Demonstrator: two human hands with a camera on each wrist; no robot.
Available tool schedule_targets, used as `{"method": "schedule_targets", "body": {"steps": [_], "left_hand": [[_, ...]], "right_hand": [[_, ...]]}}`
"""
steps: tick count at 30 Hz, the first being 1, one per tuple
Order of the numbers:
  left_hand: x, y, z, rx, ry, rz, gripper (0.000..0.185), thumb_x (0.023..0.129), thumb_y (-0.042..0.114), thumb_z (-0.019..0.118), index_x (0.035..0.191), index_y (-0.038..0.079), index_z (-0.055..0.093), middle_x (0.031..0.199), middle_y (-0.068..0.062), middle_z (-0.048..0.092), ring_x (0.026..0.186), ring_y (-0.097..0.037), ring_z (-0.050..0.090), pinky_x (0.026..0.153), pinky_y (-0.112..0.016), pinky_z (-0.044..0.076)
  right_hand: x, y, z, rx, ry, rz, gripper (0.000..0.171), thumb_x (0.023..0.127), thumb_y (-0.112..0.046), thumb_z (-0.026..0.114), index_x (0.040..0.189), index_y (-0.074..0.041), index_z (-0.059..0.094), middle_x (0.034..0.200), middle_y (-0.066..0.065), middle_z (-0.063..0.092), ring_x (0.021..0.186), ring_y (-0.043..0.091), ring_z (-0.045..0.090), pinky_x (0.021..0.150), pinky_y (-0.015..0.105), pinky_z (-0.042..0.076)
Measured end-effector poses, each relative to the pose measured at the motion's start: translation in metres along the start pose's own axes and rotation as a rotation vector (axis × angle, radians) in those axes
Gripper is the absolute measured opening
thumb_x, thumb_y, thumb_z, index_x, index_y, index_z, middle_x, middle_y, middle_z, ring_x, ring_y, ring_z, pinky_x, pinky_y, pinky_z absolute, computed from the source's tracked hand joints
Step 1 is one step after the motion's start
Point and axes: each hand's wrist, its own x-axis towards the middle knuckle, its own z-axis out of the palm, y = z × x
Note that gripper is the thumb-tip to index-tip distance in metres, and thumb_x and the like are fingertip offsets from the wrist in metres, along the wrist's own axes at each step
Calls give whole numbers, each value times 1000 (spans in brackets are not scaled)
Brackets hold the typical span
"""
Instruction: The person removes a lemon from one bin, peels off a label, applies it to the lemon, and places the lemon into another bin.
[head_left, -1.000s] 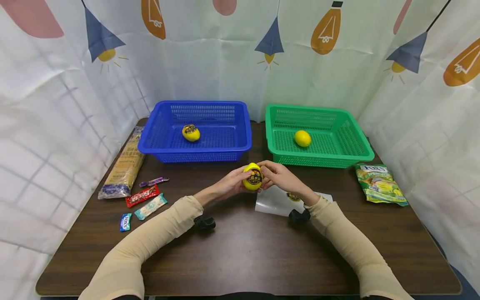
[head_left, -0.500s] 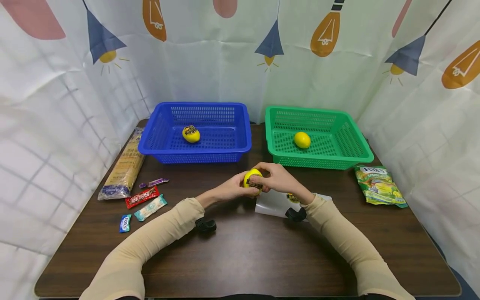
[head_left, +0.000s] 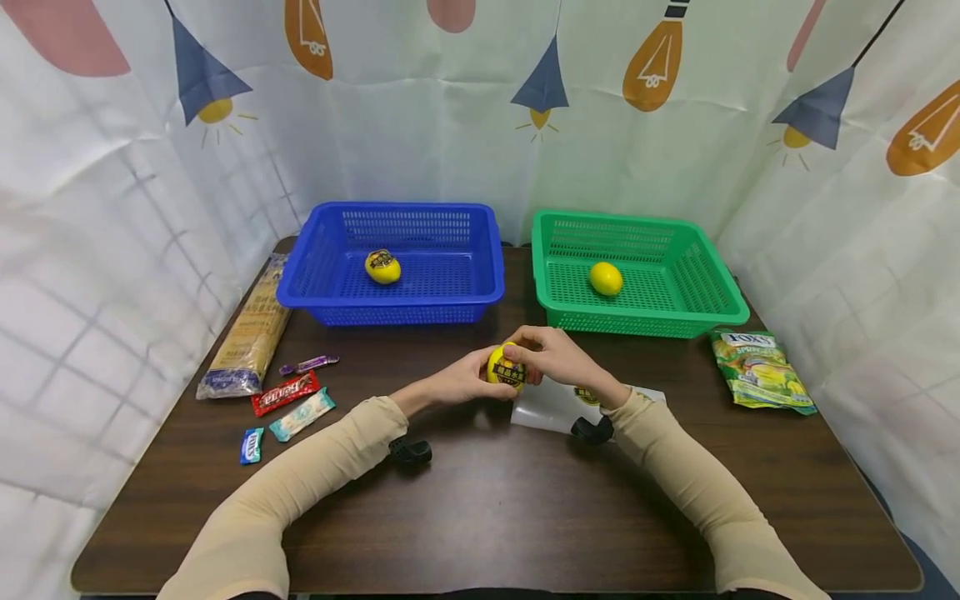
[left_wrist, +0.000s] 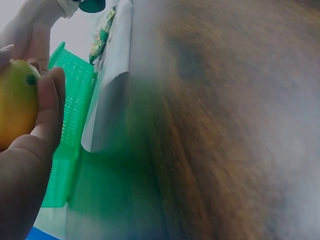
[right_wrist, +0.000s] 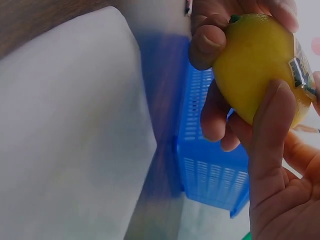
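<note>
From the head camera, both hands met over the middle of the dark wooden bench (head_left: pixel 495 500), just in front of the gap between the two baskets. The left hand (head_left: pixel 459 381) and the right hand (head_left: pixel 553 356) each curled their fingers round a yellow lemon with a dark label (head_left: pixel 507 367), held just above the bench. A white sheet (head_left: pixel 547 408) lay under the right wrist. Behind stood a blue basket (head_left: pixel 315 283) with a second labelled lemon (head_left: pixel 382 267) inside, and a green basket (head_left: pixel 705 304) holding a plain lemon (head_left: pixel 605 278). A long noodle packet (head_left: pixel 251 329), several wrapped sweets (head_left: pixel 285 393) and a green candy bag (head_left: pixel 759 371) lay at the bench's sides.

The left wrist camera showed the left hand's fingers (left_wrist: pixel 47 107) bent against the lemon's yellow skin (left_wrist: pixel 15 107), with the green basket (left_wrist: pixel 70 130) and the white sheet (left_wrist: pixel 107 105) beyond; the bench was blurred.

The right wrist camera showed the lemon (right_wrist: pixel 257 65) clamped between both hands, the right hand's thumb (right_wrist: pixel 270 135) pressed to its side near the label's edge, left fingertips (right_wrist: pixel 207 42) curled on its end, and the blue basket (right_wrist: pixel 210 165) behind.
</note>
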Motion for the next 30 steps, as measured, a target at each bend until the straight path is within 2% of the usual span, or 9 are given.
{"method": "schedule_targets", "body": {"steps": [4, 10, 16, 20, 23, 27, 29, 30], "left_hand": [[0, -3, -1, -3, -3, -4, 57, 90, 15, 71, 139, 7, 44, 124, -17, 59, 104, -16, 60, 88, -25, 55], [0, -4, 0, -24, -1, 7, 57, 90, 12, 71, 139, 4, 43, 124, -18, 58, 104, -14, 60, 88, -24, 55], [2, -6, 3, -85, 41, 20, 57, 88, 8, 70, 138, 1, 44, 122, -17, 59, 102, -12, 61, 88, -21, 56], [2, -3, 1, -138, 76, 48, 58, 88, 7, 69, 139, -1, 42, 120, -15, 59, 100, -11, 63, 87, -22, 57], [2, 2, -5, -179, 88, 77, 55, 90, 5, 67, 138, -1, 41, 115, -13, 60, 98, -17, 67, 89, -31, 60], [1, 11, -17, -195, 89, 114, 51, 93, 5, 64, 138, -1, 40, 110, -10, 63, 99, -37, 71, 90, -53, 59], [-1, 18, -23, -176, 101, 123, 54, 94, 8, 64, 140, 0, 38, 109, -8, 64, 99, -40, 71, 88, -56, 59], [-2, 21, -26, -164, 113, 126, 56, 94, 10, 64, 142, 2, 38, 108, -7, 65, 98, -39, 72, 84, -53, 60]], "right_hand": [[-1, 2, 2, 19, -5, -6, 32, 99, -44, 58, 110, -15, 67, 91, 7, 69, 61, 18, 63, 62, 46, 60], [-2, 2, 3, 9, 25, 3, 35, 101, -47, 53, 112, -16, 68, 91, 8, 69, 60, 18, 63, 62, 48, 60], [-2, 1, 0, 35, 47, 2, 43, 106, -45, 42, 115, -12, 66, 85, 12, 66, 59, 17, 62, 62, 45, 61], [-1, 0, -4, 94, 58, -1, 47, 107, -44, 35, 121, -10, 64, 92, 16, 67, 61, 18, 65, 63, 43, 61], [2, -1, -8, 130, 76, -1, 50, 107, -47, 35, 124, -10, 63, 101, 17, 68, 64, 18, 67, 65, 43, 62], [5, -6, -13, 187, 108, -6, 48, 106, -46, 38, 124, -9, 62, 109, 19, 69, 70, 23, 69, 70, 50, 62], [7, -8, -16, 217, 122, -3, 47, 106, -45, 39, 123, -9, 62, 112, 20, 69, 75, 29, 70, 73, 53, 61], [9, -9, -18, 230, 126, -2, 46, 106, -45, 40, 124, -8, 62, 113, 22, 68, 78, 33, 71, 74, 53, 61]]}}
